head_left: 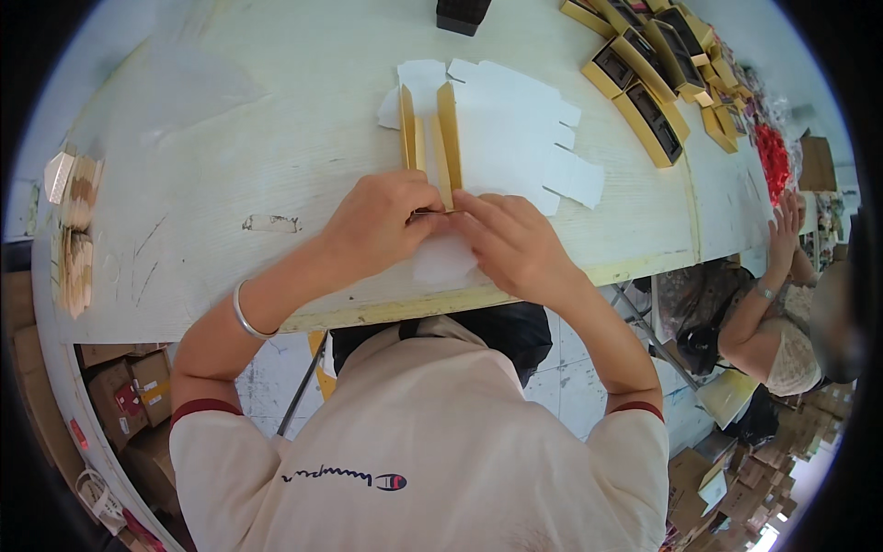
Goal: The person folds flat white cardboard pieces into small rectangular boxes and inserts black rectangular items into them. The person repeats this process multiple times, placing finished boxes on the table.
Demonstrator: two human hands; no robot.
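Observation:
A flat cardboard box blank (515,129), white inside with gold outer faces, lies on the pale wooden table (230,138). Two of its long gold walls (448,138) stand folded upright, side by side. My left hand (382,221) and my right hand (510,239) meet at the near end of these walls, fingers pinching the cardboard there. A silver bangle (246,317) circles my left wrist. The near flap of the blank is partly hidden under my hands.
Several finished gold boxes with dark insides (648,110) are lined up at the far right of the table. A black block (462,14) stands at the far edge. Stacked card pieces (74,221) lie at the left. Another person (782,313) works at the right. Brown cartons (129,396) sit below.

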